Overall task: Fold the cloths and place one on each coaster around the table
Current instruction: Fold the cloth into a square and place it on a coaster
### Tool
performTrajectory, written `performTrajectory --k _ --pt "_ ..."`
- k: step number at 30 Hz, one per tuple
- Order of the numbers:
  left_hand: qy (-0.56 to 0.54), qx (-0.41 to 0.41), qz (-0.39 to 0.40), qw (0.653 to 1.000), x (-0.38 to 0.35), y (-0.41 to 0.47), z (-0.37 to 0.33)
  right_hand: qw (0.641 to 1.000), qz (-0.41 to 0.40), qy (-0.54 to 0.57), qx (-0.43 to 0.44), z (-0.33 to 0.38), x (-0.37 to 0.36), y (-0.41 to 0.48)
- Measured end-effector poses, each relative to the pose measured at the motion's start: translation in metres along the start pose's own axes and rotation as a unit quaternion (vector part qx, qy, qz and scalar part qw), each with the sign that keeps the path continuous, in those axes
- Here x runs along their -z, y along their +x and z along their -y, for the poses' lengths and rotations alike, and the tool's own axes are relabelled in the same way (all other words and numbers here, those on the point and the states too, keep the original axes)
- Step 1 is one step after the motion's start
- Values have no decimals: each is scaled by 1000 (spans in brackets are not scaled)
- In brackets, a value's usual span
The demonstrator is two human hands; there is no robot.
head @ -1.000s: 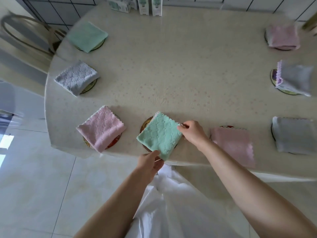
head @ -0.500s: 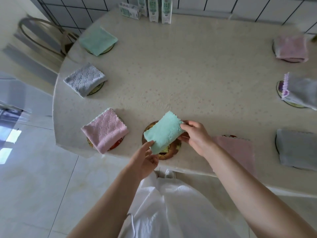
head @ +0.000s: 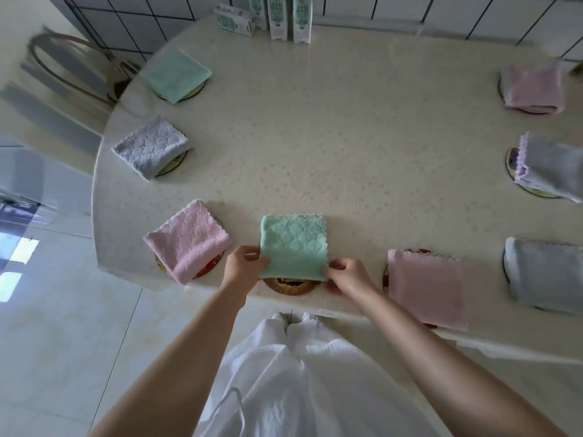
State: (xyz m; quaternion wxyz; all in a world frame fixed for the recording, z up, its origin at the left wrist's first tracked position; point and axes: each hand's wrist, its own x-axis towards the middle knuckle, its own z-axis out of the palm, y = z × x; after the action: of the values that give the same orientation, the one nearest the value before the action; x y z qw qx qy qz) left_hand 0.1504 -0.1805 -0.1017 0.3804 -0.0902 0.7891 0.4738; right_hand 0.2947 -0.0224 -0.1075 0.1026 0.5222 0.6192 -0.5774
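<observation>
8 cloths point(head: 294, 244) point(head: 186, 239) point(head: 150, 146) point(head: 175, 74) point(head: 426, 288) point(head: 542, 272) point(head: 552, 165) point(head: 533, 86), 8 coasters point(head: 290, 286) point(head: 209, 268) point(head: 177, 161) point(head: 196, 89) point(head: 416, 251) point(head: 504, 266) point(head: 510, 162) point(head: 500, 86), 4 cartons point(head: 234, 18) point(head: 257, 11) point(head: 277, 17) point(head: 302, 18), 1 chair point(head: 72, 67).

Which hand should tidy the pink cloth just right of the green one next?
Right, probably. The right hand pinches the green cloth's corner beside that pink cloth; the left hand grips the far corner and would have to cross over.

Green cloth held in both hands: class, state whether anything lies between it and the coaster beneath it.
Nothing visible does. The green cloth, pinched at its near corners by the left hand and right hand, lies straight over the coaster, whose near rim shows bare below the cloth's edge.
</observation>
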Motion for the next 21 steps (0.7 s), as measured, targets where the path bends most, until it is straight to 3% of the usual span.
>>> performTrajectory --k 6,15,21 --pt "30 12 -42 999 2 2 21 990 -7 -134 35 -11 -7 0" --pt "125 -21 -64 990 10 -1 27 968 3 -242 64 -7 -8 -8" --pt "170 -112 -95 975 35 7 15 910 -140 -337 195 21 -11 -16"
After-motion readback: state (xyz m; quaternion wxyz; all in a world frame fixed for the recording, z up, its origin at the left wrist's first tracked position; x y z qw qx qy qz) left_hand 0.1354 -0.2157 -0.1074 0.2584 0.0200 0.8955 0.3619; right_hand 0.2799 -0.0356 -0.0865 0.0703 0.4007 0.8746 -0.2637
